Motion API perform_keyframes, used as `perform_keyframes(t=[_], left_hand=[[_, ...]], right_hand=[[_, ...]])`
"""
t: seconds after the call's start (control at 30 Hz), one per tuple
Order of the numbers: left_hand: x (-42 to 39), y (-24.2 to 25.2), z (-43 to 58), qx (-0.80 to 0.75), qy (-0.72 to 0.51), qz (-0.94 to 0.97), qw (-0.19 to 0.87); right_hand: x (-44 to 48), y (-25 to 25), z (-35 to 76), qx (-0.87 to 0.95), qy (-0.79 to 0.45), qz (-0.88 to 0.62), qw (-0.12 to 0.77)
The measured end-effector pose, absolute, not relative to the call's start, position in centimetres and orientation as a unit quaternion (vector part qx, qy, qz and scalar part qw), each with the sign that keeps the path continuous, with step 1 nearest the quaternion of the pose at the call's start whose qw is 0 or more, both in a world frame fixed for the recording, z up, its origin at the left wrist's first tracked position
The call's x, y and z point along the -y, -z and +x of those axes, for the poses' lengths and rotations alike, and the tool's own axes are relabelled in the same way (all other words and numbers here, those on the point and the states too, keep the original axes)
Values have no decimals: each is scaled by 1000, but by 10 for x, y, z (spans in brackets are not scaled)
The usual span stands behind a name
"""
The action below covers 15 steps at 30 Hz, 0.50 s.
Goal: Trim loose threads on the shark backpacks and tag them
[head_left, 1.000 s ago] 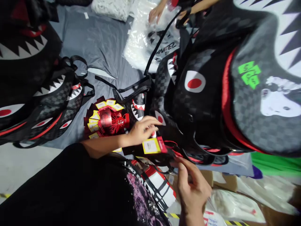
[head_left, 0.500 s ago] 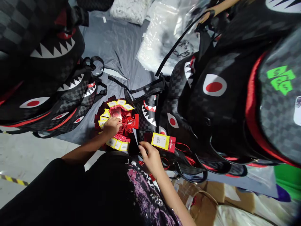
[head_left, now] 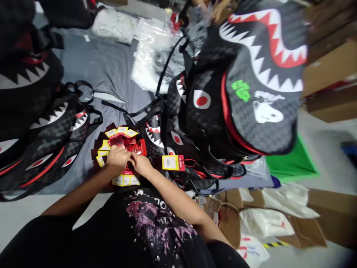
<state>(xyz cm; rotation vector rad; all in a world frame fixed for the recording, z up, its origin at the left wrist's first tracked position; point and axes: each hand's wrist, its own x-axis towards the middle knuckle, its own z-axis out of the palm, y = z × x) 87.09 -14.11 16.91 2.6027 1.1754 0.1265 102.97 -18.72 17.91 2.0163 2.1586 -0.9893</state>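
A ring of fanned-out hang tags (head_left: 122,131), yellow and white on red card, lies on the grey cloth with red strings (head_left: 136,147) gathered at its middle. Over that middle, my left hand (head_left: 118,159) is closed with its fingers at the strings. My right hand (head_left: 141,165) meets it from the right, thumb and fingers pinched at the same strings; the small part between the fingertips is mostly hidden. Just right of my hands, a single hang tag (head_left: 173,162) rests by a red loop on a black checked backpack (head_left: 153,132) with printed shark teeth.
More shark-face backpacks stand in rows at left (head_left: 50,149) and right (head_left: 206,96). Clear plastic bags (head_left: 153,56) lie at the back, where another person's hand (head_left: 220,9) shows. Cardboard boxes (head_left: 312,219) and a green bin (head_left: 292,163) are at right.
My right hand has moved left, from beside the single tag to the strings, and now touches my left hand. The view has swung to the right.
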Motion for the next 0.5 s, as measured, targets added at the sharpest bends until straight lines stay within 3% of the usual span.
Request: perform_keyframes(t=[0.17,0.3,0.4,0.5], left_hand=[[123,-189,853,-374,2,921,111],[106,-214,828,-349,-17,925,151],[95,-237,829,-335,-110,912,209],[88,-253,857,-317,-231,879,272]], right_hand=[[169,-165,1035,-662,300,686,12],[172,-170,1041,-642,305,703,-6],[180,-203,1052,-651,286,699,-73],[189,-262,1075,-631,164,740,-168]])
